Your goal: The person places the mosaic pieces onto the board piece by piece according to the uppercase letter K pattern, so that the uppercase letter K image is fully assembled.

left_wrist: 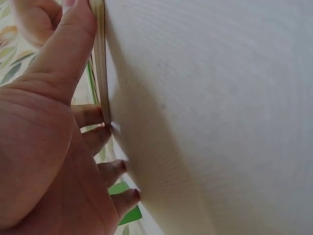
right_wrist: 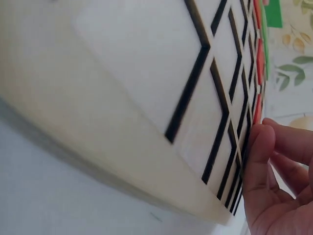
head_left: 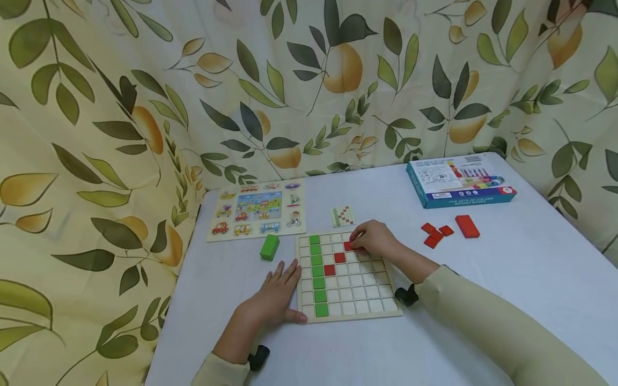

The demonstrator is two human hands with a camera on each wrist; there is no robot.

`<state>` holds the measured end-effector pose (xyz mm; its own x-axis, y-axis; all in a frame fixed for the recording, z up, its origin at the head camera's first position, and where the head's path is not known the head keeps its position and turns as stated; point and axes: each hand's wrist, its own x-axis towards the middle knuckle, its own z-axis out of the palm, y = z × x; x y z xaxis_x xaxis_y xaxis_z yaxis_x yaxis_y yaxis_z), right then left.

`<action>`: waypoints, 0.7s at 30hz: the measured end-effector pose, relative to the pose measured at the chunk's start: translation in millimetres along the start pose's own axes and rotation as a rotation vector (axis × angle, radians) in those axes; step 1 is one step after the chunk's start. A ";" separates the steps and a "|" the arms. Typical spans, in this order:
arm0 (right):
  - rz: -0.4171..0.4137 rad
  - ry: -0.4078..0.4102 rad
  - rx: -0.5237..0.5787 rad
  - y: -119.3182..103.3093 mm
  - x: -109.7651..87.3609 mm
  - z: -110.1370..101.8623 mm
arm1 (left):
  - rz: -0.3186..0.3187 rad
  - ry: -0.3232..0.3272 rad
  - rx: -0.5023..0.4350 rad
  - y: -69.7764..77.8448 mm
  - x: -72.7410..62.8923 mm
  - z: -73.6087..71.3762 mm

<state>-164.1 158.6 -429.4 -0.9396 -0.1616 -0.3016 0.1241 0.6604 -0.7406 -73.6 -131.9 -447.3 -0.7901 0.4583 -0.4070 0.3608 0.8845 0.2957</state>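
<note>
A wooden grid board (head_left: 352, 318) lies flat on the table, with a column of green square tiles (head_left: 318, 271) near its left side. Two red tiles (head_left: 340, 258) step diagonally up from that column. At the top row my right hand (head_left: 377, 239) pinches another red tile (head_left: 347, 246) between thumb and index finger, right at its cell. My left hand (head_left: 272, 297) rests spread along the board's left edge, thumb at the lower corner. The left wrist view shows this hand's fingertips (left_wrist: 117, 169) down at the table surface beside the board.
A green block (head_left: 270, 247) stands left of the board. Behind are a picture puzzle (head_left: 212, 217) and a small pattern card (head_left: 336, 219). To the right lie several loose red tiles (head_left: 433, 238), a red block (head_left: 467, 227) and a blue-edged box (head_left: 461, 181). A patterned curtain (head_left: 309, 128) borders the table.
</note>
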 end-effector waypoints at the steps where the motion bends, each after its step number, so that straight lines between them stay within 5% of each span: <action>1: 0.002 0.000 0.004 0.4 -0.6 -1.8 | 0.000 0.000 0.001 0.1 -0.1 -0.2; 10: 0.091 0.059 0.003 20.4 -12.7 -45.7 | -0.004 0.014 -0.030 0.9 -0.8 -1.1; 21: 0.239 0.157 0.007 73.5 -36.7 -102.1 | 0.014 0.014 -0.052 1.9 -3.3 -0.4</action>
<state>-153.1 288.0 -411.4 -0.9214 0.1138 -0.3715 0.3495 0.6606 -0.6644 -70.5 -131.7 -445.1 -0.7922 0.4687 -0.3908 0.3456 0.8724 0.3457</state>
